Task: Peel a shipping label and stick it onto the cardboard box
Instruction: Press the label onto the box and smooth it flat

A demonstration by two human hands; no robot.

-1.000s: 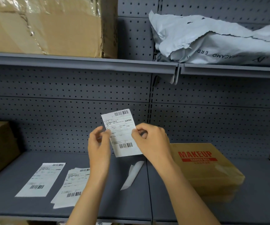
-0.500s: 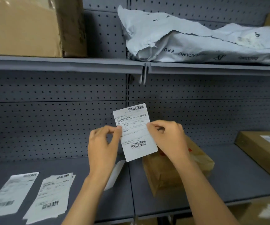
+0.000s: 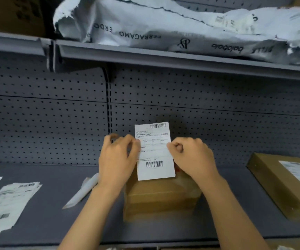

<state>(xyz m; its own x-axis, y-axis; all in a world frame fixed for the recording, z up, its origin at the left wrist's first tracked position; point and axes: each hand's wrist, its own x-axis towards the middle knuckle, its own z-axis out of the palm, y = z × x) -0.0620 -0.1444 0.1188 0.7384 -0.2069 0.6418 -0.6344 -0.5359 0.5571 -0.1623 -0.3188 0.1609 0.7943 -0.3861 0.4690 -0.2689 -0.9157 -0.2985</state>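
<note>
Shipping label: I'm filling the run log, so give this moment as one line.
stage: positioning | shipping label: held upright by both edges | left hand: pinching | right hand: pinching | cardboard box: on shelf, unlabelled

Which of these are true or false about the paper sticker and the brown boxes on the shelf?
1. Both hands, left and right, pinch the white barcoded shipping label. True.
2. The label is stuck flat on the brown cardboard box. False: it is held up above the box.
3. A second brown box on the right already carries a label. True.
4. The grey shelf has no other labels. False: a stack of loose white labels lies at the left.
</note>
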